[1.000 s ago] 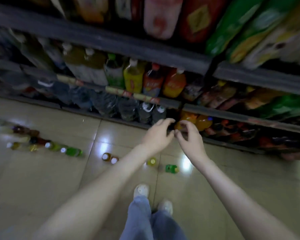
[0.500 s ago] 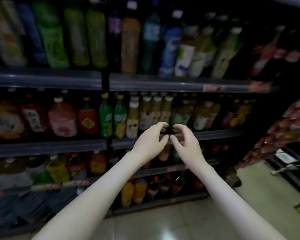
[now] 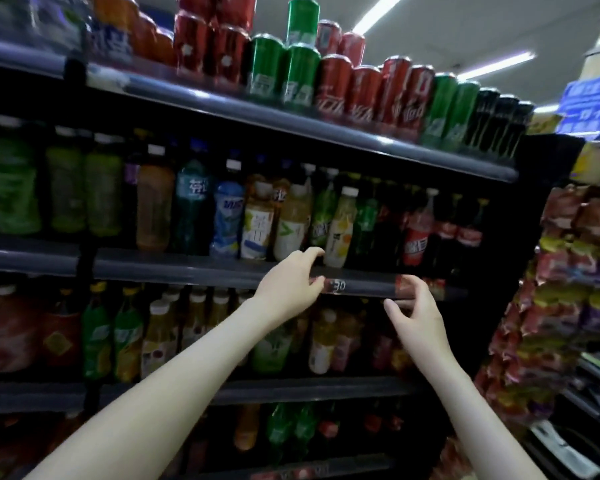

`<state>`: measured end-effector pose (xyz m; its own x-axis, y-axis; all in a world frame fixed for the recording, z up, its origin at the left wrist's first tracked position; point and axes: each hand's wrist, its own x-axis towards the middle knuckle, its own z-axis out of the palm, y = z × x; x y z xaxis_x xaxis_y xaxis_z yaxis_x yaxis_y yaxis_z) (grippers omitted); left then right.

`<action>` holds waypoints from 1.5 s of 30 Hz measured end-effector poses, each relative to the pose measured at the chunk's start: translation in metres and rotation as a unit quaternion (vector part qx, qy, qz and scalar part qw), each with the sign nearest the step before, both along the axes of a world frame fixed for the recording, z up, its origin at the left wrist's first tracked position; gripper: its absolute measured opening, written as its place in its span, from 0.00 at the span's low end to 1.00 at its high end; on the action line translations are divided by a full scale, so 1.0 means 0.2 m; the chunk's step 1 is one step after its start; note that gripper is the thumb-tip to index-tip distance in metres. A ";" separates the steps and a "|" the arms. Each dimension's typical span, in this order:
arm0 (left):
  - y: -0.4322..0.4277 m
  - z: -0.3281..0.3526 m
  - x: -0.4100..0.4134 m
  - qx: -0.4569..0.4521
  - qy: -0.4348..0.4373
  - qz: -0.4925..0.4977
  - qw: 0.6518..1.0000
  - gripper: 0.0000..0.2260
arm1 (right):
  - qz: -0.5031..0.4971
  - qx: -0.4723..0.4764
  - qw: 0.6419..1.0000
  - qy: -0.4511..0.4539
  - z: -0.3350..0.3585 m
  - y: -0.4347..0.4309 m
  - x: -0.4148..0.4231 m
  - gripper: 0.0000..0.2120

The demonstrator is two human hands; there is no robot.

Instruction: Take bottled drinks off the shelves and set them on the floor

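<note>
Target, my call: the pale juice bottle (image 3: 342, 228), just up and right of the left grip (image 3: 291, 282). Index tip was near its base, not clearly touching. It stood upright on the shelf (image 3: 187, 268), long axis vertical, white cap up, label facing out toward me. The slight lean looked like lens warp; couldn't confirm.

Left grip: released, fingers half-curled and spread toward the bottle, nothing in it. Right grip (image 3: 413, 315): released too, fingers loosely bent, holding nothing. It hung in front of the price strip (image 3: 338, 286), below and right of the bottle.

Neighbours, all upright, caps up:
- green soda bottle (image 3: 321, 216), tight against the target on the left-grip side
- second green bottle (image 3: 366, 220), on the right-grip side
- tea bottle (image 3: 291, 223), straight above the left grip
- red-label cola bottle (image 3: 418, 233), above the right grip

Stacked cans (image 3: 336, 84) sat on the top shelf (image 3: 291, 124), well above both grips. Snack packets (image 3: 568, 271) hung on a rack out past the right grip.

Risks as I judged them:
- The row was packed. Pulling the juice bottle straight out could drag a green neighbour over the edge and drop it.
- A low grab near the base would leave it top-heavy, so it could tip back into the row behind.
- If the shelf's front edge is raised (couldn't tell), a flat pull would snag the base and pivot the bottle forward.
- Lifting too high could knock the cap on the top shelf and shake the stacked cans.
</note>
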<state>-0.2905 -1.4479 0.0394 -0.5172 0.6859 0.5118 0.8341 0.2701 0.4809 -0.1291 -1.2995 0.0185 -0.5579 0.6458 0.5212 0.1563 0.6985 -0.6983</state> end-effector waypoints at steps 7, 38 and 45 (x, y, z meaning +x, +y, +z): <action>0.45 0.01 -0.28 -0.017 0.094 0.080 0.992 0.25 | 0.047 0.013 0.999 -0.005 0.04 0.40 -0.37 0.29; 0.87 -0.12 -0.21 0.197 0.027 0.133 0.971 0.36 | 0.312 0.042 0.919 0.238 0.16 0.64 -0.74 0.30; 0.64 -0.42 0.04 0.124 0.014 0.189 0.974 0.34 | 0.497 0.015 0.865 0.071 -0.06 0.60 -0.51 0.26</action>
